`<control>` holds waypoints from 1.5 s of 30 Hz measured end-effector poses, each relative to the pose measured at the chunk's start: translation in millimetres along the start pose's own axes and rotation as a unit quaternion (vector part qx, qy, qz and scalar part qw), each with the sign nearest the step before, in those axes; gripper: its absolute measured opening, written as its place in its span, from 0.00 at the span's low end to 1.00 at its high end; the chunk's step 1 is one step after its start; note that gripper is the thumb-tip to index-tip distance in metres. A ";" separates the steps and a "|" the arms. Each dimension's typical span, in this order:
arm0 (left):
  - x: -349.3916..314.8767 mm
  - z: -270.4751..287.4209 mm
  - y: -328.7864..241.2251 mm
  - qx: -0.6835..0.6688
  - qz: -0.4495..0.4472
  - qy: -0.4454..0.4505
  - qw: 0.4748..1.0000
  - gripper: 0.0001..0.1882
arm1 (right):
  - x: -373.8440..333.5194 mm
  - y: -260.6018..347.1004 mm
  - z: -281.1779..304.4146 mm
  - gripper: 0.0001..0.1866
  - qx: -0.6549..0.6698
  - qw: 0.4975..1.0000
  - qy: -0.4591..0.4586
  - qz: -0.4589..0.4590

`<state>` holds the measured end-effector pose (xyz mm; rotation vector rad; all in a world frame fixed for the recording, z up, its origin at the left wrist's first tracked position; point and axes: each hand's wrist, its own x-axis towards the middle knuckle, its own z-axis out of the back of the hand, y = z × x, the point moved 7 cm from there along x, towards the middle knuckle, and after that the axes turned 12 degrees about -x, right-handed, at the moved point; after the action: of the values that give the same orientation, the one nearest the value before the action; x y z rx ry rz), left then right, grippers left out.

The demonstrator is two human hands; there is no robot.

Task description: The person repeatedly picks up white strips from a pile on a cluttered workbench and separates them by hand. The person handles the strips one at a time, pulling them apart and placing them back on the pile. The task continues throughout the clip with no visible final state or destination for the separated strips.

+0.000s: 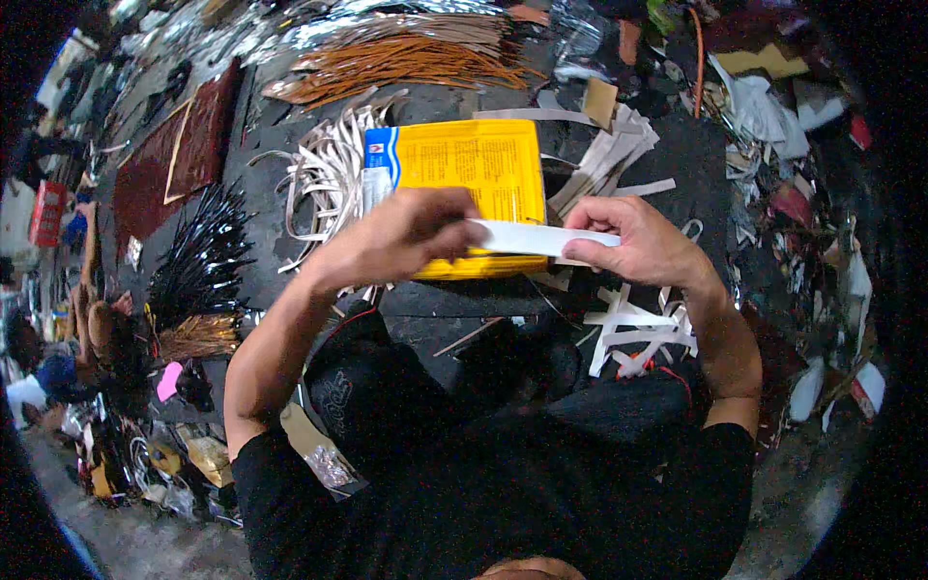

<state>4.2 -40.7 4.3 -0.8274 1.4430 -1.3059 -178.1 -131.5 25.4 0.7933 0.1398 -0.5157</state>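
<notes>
A flat white strip [527,239] is stretched between my two hands above a yellow package [474,164] with a blue corner. My left hand [411,234], slightly blurred, is closed on the strip's left end. At the other end, my right hand [646,237] pinches the strip between thumb and fingers. Left of the package lies a bundle of narrow, curling pale strips [319,164]. On its right sits a stack of wider pale strips [611,159]. Several loose white strips [643,333] lie crossed near my right knee.
Brown strands [416,70] lie beyond the package. Dark red sheets [179,159] and a bunch of shiny black strips [203,256] are at the left. Scraps [768,106] litter the right side. Another person's bare leg [92,280] shows at the far left.
</notes>
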 end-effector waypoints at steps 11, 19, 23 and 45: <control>-50.5 123.9 130.7 -0.186 0.006 -0.300 0.936 0.12 | 1.7 -118.5 21.4 0.11 -0.109 0.984 -0.038 -0.136; -57.4 114.5 144.3 -0.172 -0.059 -0.416 0.891 0.09 | 122.5 10.0 -29.0 0.10 -0.153 0.964 -0.181 0.117; -48.6 112.2 157.5 -0.200 -0.084 -0.441 0.871 0.09 | 182.6 50.3 -85.7 0.11 -0.127 0.935 -0.227 0.240; -36.8 109.7 179.0 -0.227 -0.018 -0.457 0.860 0.09 | 197.5 58.5 -122.6 0.10 -0.202 0.903 -0.282 0.255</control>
<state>141.0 -5.8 -155.3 -1.5287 0.9308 -0.4174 30.7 -86.9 -83.7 0.2283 -0.4809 -0.1856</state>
